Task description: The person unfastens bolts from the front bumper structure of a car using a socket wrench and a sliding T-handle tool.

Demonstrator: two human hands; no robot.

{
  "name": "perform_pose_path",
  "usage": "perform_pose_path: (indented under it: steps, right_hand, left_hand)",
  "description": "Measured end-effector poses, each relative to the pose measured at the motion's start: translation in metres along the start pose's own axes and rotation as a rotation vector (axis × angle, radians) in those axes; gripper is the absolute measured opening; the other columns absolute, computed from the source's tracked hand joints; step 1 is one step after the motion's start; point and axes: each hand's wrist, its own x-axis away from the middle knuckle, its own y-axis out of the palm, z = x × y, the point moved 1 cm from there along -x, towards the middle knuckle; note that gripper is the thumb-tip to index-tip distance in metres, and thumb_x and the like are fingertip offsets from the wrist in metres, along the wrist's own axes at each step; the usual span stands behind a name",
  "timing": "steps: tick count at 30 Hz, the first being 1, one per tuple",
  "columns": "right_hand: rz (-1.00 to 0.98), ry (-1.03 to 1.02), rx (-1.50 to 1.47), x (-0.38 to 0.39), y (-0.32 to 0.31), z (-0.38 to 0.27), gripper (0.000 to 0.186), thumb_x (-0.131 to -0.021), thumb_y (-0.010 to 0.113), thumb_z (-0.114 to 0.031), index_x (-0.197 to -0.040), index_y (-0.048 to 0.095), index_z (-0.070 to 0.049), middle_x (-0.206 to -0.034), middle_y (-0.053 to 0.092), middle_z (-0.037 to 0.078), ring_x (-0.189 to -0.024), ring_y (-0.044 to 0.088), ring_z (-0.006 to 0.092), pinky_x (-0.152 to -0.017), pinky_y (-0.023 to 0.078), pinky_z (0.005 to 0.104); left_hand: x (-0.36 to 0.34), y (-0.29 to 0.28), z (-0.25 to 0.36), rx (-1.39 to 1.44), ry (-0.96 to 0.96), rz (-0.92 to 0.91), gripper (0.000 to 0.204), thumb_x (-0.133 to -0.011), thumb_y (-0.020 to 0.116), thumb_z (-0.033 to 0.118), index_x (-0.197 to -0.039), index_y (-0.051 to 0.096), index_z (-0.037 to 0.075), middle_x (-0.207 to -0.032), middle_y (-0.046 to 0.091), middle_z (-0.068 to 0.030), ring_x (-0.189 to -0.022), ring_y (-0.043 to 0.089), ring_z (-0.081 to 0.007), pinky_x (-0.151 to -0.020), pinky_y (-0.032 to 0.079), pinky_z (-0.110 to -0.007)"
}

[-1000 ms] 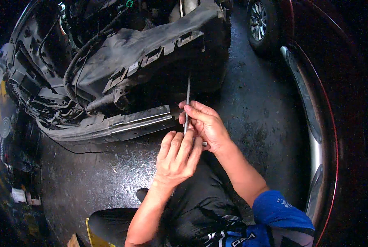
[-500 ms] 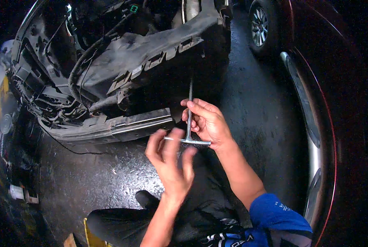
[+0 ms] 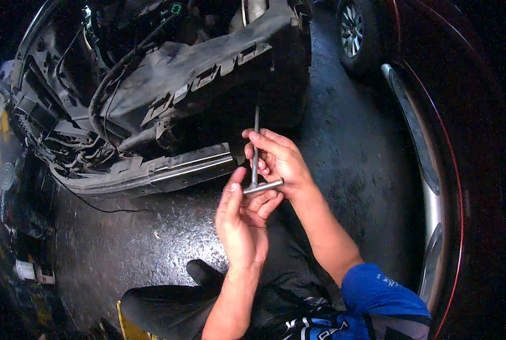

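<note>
A steel T-handle wrench point(image 3: 256, 161) points away from me, its far end running into the dark hollow under the car's stripped front corner. My right hand point(image 3: 284, 164) is closed round its shaft, thumb and fingers pinching it below the dark gap. At the near end, my left hand point(image 3: 244, 221) has its fingers bent about the crossbar, touching it near its left end and from below. The crossbar sits tilted, right end higher. What the wrench's tip meets is hidden in shadow.
A bare bumper beam point(image 3: 179, 167) juts out left of my hands, below a dusty plastic liner point(image 3: 202, 68). A thin cable point(image 3: 117, 211) hangs over the wet-looking floor point(image 3: 151, 238). A dark red car with a silver side step point(image 3: 431, 209) stands along the right.
My left hand has gone from loosely spread, blurred fingers to gripping the crossbar. The crossbar has turned from nearly level to tilted. My right hand stays on the shaft.
</note>
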Motion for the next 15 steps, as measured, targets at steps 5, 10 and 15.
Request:
perform_pose_path:
  steps: [5,10,15]
  right_hand:
    - [-0.008,0.008,0.03,-0.004,-0.008,0.003,0.02,-0.097,0.065,-0.021,-0.11,0.064,-0.005,-0.078,0.066,0.003,-0.056,0.054,0.0033,-0.047,0.039,0.0139]
    - [0.004,-0.013,0.075,-0.005,-0.006,0.009,0.018,-0.096,0.066,-0.021,-0.108,0.064,-0.007,-0.079,0.066,0.002,-0.055,0.052,0.0028,-0.047,0.038,0.0143]
    - [-0.032,-0.033,0.071,-0.009,-0.009,0.009,0.018,-0.098,0.063,-0.022,-0.108,0.064,-0.007,-0.079,0.065,0.003,-0.055,0.05,0.0045,-0.047,0.035,0.0158]
  left_hand:
    - [0.005,-0.013,0.012,-1.285,0.769,0.018,0.042,-0.096,0.065,0.02,-0.132,0.056,0.002,-0.11,0.061,-0.0149,-0.1,0.061,-0.0263,-0.087,0.051,-0.039]
    - [0.003,-0.001,0.023,-1.841,1.158,-0.215,0.056,-0.076,0.083,0.03,-0.122,0.063,0.006,-0.101,0.06,-0.011,-0.09,0.061,-0.0282,-0.077,0.051,-0.039]
    - [-0.006,0.0,0.018,-1.27,0.715,-0.032,0.037,-0.091,0.07,0.015,-0.124,0.059,0.001,-0.094,0.069,-0.0121,-0.075,0.068,-0.0228,-0.07,0.058,-0.033]
